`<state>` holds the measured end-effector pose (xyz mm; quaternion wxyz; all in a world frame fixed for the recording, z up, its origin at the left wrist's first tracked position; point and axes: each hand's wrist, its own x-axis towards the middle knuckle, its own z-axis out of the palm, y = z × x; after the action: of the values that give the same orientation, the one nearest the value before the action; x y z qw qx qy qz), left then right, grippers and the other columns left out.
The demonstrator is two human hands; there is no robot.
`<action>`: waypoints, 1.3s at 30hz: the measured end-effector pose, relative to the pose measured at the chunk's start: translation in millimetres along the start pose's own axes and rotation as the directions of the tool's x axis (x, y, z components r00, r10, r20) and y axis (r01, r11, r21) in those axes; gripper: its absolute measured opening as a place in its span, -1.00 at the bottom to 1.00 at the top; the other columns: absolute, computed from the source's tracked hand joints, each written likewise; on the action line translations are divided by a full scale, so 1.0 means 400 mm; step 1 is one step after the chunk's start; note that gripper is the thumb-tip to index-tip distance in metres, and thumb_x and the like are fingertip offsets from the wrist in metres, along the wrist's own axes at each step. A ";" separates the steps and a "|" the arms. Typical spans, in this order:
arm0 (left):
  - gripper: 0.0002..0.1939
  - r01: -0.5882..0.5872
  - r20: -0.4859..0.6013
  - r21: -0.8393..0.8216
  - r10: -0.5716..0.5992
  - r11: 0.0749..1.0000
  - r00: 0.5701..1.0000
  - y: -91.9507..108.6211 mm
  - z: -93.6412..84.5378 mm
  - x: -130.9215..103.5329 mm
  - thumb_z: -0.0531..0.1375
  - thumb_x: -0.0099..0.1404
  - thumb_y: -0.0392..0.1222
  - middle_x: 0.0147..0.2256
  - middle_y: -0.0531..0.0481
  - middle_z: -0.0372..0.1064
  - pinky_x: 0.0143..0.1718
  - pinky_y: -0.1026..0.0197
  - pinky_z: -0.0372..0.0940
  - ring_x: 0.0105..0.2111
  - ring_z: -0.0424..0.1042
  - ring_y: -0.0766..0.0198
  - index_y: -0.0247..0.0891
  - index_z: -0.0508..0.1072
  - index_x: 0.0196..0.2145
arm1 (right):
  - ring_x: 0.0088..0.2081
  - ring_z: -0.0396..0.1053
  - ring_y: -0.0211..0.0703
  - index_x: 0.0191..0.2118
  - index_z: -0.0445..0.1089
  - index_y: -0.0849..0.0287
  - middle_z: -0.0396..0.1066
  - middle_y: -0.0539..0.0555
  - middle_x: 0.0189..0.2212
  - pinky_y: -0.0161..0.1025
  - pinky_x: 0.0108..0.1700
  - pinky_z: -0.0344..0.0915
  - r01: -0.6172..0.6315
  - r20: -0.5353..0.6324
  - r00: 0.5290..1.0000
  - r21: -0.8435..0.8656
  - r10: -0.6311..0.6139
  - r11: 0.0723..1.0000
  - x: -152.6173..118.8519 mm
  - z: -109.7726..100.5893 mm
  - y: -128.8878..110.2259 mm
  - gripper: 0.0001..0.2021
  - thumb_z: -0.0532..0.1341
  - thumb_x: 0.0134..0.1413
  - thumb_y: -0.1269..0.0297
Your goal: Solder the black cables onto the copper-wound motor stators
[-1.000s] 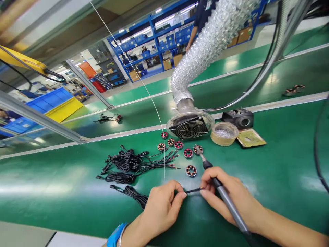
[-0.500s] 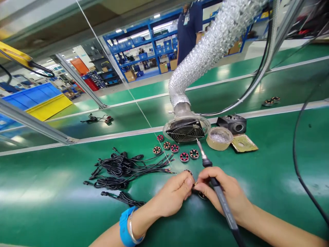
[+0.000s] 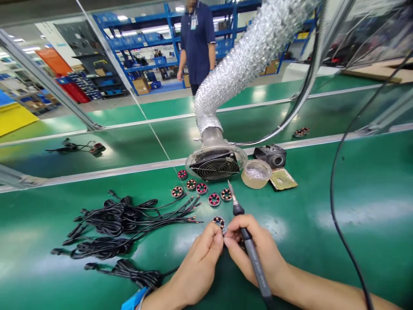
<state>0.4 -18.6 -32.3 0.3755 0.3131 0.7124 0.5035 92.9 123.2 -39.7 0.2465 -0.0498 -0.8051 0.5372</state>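
My right hand (image 3: 261, 249) is closed around the dark handle of a soldering iron (image 3: 254, 258), its metal tip pointing up and away from me. The thumb and forefinger of that hand also meet the fingertips of my left hand (image 3: 201, 262), which is closed in a pinch. Whatever small thing lies between the fingertips is hidden. A ring-shaped coil part with copper windings (image 3: 218, 222) shows just beyond my left fingertips. From the nearest black cable bundle (image 3: 135, 272), one lead runs toward my left wrist and disappears behind it. Several red and copper coil rings (image 3: 214, 199) lie farther off.
More coiled black cables (image 3: 116, 215) lie at left, bare ends toward the middle. Behind the iron's tip stand a fume fan (image 3: 216, 165) on a silver duct (image 3: 232, 73), a round tub (image 3: 256, 174), a yellow sponge (image 3: 283, 178) and a dark holder (image 3: 270, 156). A person (image 3: 197, 43) stands beyond.
The view has swung right, so the bench items appear farther left. My hands remain together at the fingertips, with the iron still in the right. More of the standing person shows.
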 end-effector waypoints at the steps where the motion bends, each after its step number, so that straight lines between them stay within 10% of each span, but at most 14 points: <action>1: -0.66 0.007 0.007 -0.043 -0.007 0.999 1.000 -0.007 0.001 0.004 -0.10 0.50 0.06 -0.35 0.07 0.16 -0.27 0.24 0.10 -0.33 0.13 0.30 -0.22 0.24 -0.29 | -0.44 0.41 -0.30 -0.16 0.24 0.06 0.41 -0.04 -0.40 -0.37 -0.35 0.39 0.015 -0.013 1.000 0.000 -0.015 1.000 0.001 0.004 -0.001 -0.81 0.17 0.13 0.46; 9: -0.64 -0.015 -0.008 0.097 0.016 0.995 1.000 0.013 -0.009 0.012 -0.10 0.49 0.06 -0.39 0.08 0.17 -0.31 0.25 0.12 -0.37 0.15 0.30 -0.21 0.20 -0.36 | -0.45 0.42 -0.29 -0.13 0.22 0.07 0.42 -0.02 -0.36 -0.36 -0.37 0.42 0.010 0.021 1.000 -0.039 -0.010 0.999 -0.014 -0.005 0.010 -0.76 0.18 0.10 0.49; 15: -0.76 0.004 0.027 0.323 -0.014 0.946 1.000 0.031 -0.016 -0.002 -0.09 0.48 -0.10 -0.35 0.02 0.35 -0.28 0.22 0.19 -0.35 0.31 0.23 -0.19 0.27 -0.28 | -0.27 0.46 -0.15 -0.12 0.26 0.09 0.48 0.11 -0.24 -0.22 -0.22 0.42 0.407 0.110 0.913 -0.198 -0.392 0.892 0.001 -0.018 0.004 -0.75 0.18 0.13 0.54; 24: -0.82 -0.082 0.036 0.547 0.074 0.833 0.997 0.054 -0.024 -0.007 -0.01 0.44 -0.18 -0.32 0.00 0.36 -0.30 0.22 0.16 -0.33 0.32 0.21 -0.19 0.28 -0.33 | -0.40 0.36 -0.25 -0.16 0.30 0.08 0.44 0.00 -0.38 -0.31 -0.34 0.33 0.315 0.188 0.941 -0.173 -0.283 0.933 0.031 -0.063 0.017 -0.81 0.12 0.19 0.53; 39: -0.78 -0.006 0.110 0.093 -0.004 0.996 0.994 0.021 -0.033 0.013 0.04 0.43 -0.11 -0.45 0.12 0.16 -0.40 0.30 0.06 -0.45 0.11 0.36 -0.26 0.34 -0.32 | -0.48 0.36 -0.27 0.01 0.34 0.07 0.49 -0.02 -0.43 -0.31 -0.42 0.27 0.404 0.231 0.900 -0.122 -0.370 0.906 0.038 -0.070 0.041 -0.70 0.15 0.20 0.50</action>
<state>-13.3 -18.2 -22.8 0.3989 0.3579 0.7132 0.4517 89.2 158.9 -40.8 0.2602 0.1463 -0.8618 0.4102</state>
